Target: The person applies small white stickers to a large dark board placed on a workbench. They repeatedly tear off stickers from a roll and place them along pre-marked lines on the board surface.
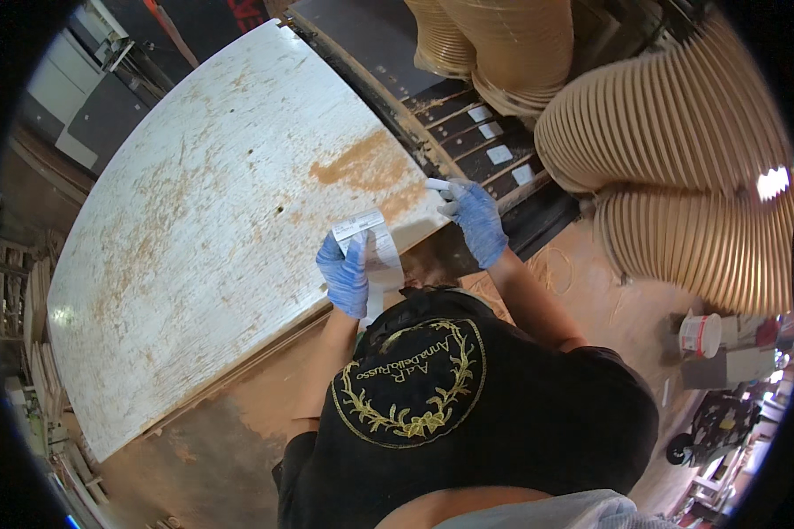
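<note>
My left hand (346, 280), in a blue glove, is closed round a strip of white printed labels (381, 251), part of which hangs down toward my chest. Farther right, my right hand (480, 227), gloved too, pinches a small white piece (437, 184), perhaps a label, near the corner of a large board. This white, streaky board (203, 194) lies flat before me with brown sawdust (357, 163) scattered over it, thickest near my right hand. Both hands are over or beside its near right end.
Thick ribbed hoses (653, 115) bulge in from the right, beside a dark slatted machine bed (468, 132) with several pale pads. A white bucket (700, 335) stands farther right on the dusty floor (220, 458). Wood strips (48, 335) are stacked at the left.
</note>
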The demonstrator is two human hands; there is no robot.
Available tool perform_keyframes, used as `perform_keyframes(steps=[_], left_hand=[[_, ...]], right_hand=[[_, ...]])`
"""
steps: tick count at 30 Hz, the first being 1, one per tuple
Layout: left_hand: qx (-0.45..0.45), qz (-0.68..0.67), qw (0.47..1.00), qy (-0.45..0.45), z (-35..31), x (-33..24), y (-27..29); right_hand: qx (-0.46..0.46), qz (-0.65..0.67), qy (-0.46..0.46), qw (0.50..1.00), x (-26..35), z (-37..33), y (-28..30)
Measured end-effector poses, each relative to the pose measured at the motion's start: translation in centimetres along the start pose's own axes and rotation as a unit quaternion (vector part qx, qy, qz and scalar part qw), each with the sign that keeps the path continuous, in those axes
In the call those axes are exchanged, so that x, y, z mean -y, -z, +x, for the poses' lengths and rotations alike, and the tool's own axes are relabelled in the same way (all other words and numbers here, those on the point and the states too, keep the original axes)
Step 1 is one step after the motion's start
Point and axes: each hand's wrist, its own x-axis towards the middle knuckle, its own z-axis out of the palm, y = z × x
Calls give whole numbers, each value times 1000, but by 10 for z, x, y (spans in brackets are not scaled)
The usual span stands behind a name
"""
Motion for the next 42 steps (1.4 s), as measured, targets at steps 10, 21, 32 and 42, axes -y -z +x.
perform_keyframes(steps=[10,21,32,42], left_hand=[[-113,-6,993,31,42,36,-41],[-166,-31,984,63,57,47,-40],[-210,-15,974,83,55,71,-35],[-191,-7,976,101,55,72,-33]], right_hand=[[-34,-10,3,999,21,140,57],[-131,-54,109,984,21,302,101],[-65,-57,-18,996,-27,376,73],[-163,-164,184,956,50,417,172]])
